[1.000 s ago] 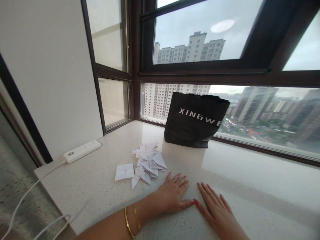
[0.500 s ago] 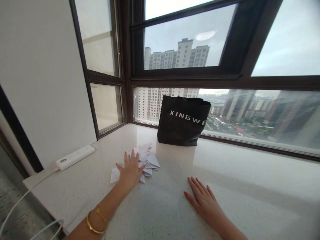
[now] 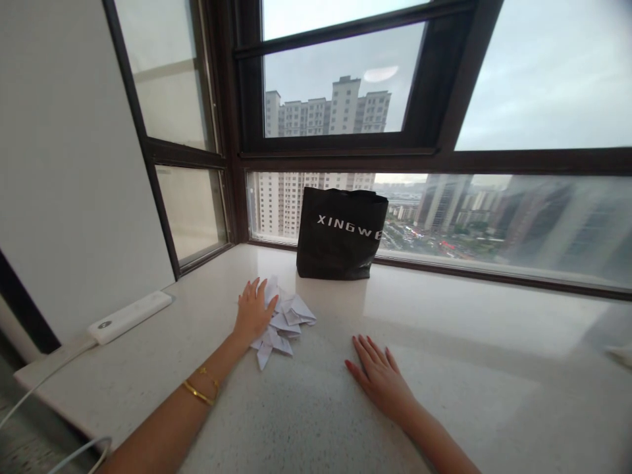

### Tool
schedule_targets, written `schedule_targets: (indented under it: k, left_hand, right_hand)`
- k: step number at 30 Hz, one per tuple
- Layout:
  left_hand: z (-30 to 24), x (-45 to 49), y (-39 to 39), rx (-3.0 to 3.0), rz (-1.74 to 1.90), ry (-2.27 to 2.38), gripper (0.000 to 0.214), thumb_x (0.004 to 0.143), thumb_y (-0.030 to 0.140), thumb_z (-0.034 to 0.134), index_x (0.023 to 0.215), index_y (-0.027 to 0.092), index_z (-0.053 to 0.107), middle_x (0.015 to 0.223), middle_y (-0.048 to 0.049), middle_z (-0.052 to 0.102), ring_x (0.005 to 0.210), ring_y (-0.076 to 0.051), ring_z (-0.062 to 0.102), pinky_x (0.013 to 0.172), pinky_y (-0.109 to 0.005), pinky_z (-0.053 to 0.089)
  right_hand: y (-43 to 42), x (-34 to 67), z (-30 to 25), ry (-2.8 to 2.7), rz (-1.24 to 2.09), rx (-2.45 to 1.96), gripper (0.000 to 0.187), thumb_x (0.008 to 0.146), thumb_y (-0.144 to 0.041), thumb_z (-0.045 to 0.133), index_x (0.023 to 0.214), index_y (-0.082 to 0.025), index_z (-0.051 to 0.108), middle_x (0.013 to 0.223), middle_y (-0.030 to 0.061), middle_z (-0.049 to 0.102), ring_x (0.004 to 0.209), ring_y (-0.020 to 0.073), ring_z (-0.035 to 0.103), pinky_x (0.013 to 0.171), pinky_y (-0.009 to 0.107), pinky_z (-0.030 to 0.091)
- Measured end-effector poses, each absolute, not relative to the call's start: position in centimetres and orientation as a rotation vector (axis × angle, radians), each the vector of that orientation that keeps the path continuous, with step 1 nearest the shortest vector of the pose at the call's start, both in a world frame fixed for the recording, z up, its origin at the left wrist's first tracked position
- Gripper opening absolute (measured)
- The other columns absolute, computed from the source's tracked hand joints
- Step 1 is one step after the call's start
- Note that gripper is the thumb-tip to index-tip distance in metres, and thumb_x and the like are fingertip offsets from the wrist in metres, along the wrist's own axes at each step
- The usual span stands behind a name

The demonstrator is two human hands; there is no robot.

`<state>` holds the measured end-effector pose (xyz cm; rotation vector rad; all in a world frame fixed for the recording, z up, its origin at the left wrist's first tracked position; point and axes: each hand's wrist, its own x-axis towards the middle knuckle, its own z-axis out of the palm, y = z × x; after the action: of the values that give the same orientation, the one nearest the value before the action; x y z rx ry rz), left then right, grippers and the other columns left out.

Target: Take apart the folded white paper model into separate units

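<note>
A small heap of folded white papers [image 3: 285, 320] lies on the pale speckled stone sill [image 3: 316, 408], left of centre. At the heap's left edge rests my left hand [image 3: 253, 309], fingers apart over the papers and partly covering them. Whether it grips any paper I cannot see; it looks laid on them. My right hand [image 3: 382, 375] lies flat on the sill to the right of the heap, apart from it and holding nothing, fingers stretched out.
Behind the papers a black bag [image 3: 340, 237] with white lettering stands upright against the window. A white power strip [image 3: 131, 317] with a cable lies near the left wall. At the far right edge sits a pale object [image 3: 619, 355] too blurred to name.
My left hand has shifted from the middle of the papers toward their far left edge, and the heap is gathered differently. My right hand stays flat. The view has turned slightly right.
</note>
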<state>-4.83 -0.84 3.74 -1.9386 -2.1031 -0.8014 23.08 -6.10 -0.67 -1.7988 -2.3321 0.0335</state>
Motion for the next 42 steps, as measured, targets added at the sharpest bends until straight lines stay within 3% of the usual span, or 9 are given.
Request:
schedule_targets:
  k: [3,7,15,19,22,28,35,42]
  left_hand:
    - [4.1,-5.6,0.5,-1.920,-0.627,-2.286,0.059,0.084,0.052,0.024,0.133,0.021,0.029,0.141,-0.0111,0.026,0.129,-0.033,0.019,0.099,-0.055,0.021]
    - [3.0,-5.7,1.2,-2.037,-0.399,-2.420,0.062,0.080,0.059,0.023,0.131,0.024,0.034,0.138,-0.0132,0.032,0.126,-0.035,0.027,0.096,-0.056,0.022]
    - [0.8,-0.1,-0.4,-2.327,-0.488,-2.111,0.056,0.079,0.059,0.027,0.127,0.032,0.039,0.137,-0.0088,0.035,0.127,-0.032,0.025,0.098,-0.056,0.020]
    - [1.7,2.6,-1.7,-2.468,-0.560,-2.013,0.058,0.081,0.058,0.024,0.129,0.029,0.036,0.140,-0.0079,0.031,0.128,-0.032,0.022,0.099,-0.057,0.017]
    - [2.4,2.8,-2.3,-2.440,-0.677,-1.972,0.053,0.085,0.050,0.021,0.129,0.024,0.036,0.139,-0.0070,0.032,0.129,-0.028,0.022,0.102,-0.054,0.014]
    - [2.5,2.2,-2.9,-2.532,-0.835,-1.884,0.042,0.087,0.036,0.027,0.122,0.021,0.045,0.126,-0.0080,0.050,0.119,-0.021,0.041,0.104,-0.046,0.021]
    - [2.5,2.8,-3.4,-2.743,-1.019,-1.751,0.037,0.079,0.024,0.040,0.115,0.020,0.051,0.114,-0.0057,0.059,0.106,-0.018,0.052,0.094,-0.032,0.038]
    - [2.2,3.0,-3.3,-2.800,-1.116,-1.837,0.036,0.075,0.023,0.047,0.110,0.021,0.055,0.111,-0.0054,0.061,0.104,-0.019,0.053,0.095,-0.034,0.037]
  right_hand:
    - [-6.3,23.0,-0.4,-2.335,0.043,-1.802,0.060,0.085,-0.050,0.025,0.132,-0.015,0.034,0.138,0.0102,0.033,0.129,0.0241,0.024,0.104,0.047,0.017]
    - [-6.3,22.9,-0.2,-2.316,0.053,-1.793,0.060,0.084,-0.050,0.026,0.132,-0.015,0.036,0.137,0.0105,0.035,0.128,0.0247,0.026,0.104,0.048,0.018]
    - [-6.2,23.0,-0.6,-2.258,0.100,-1.750,0.058,0.083,-0.052,0.029,0.128,-0.017,0.041,0.135,0.0102,0.039,0.127,0.0253,0.028,0.103,0.048,0.019]
    - [-5.6,23.5,-0.4,-2.105,0.183,-1.686,0.044,0.087,-0.039,0.025,0.116,-0.020,0.051,0.121,0.0089,0.054,0.116,0.0218,0.045,0.098,0.042,0.030]
    - [-4.9,23.9,0.1,-1.971,0.216,-1.614,0.045,0.089,-0.034,0.017,0.107,-0.018,0.055,0.104,0.0098,0.063,0.098,0.0195,0.056,0.086,0.033,0.040]
    - [-4.1,23.4,-0.4,-1.882,0.066,-1.773,0.041,0.082,-0.045,0.036,0.098,-0.013,0.056,0.091,0.0122,0.062,0.087,0.0251,0.056,0.077,0.033,0.042]
    - [-4.0,23.7,-1.4,-1.880,0.059,-1.765,0.018,0.077,-0.025,0.044,0.085,-0.018,0.058,0.087,0.0082,0.059,0.083,0.0215,0.055,0.075,0.031,0.041]
    - [-4.1,23.7,-1.0,-1.822,-0.003,-1.805,0.033,0.075,-0.040,0.050,0.096,-0.015,0.057,0.094,0.0120,0.058,0.088,0.0252,0.053,0.077,0.034,0.040]
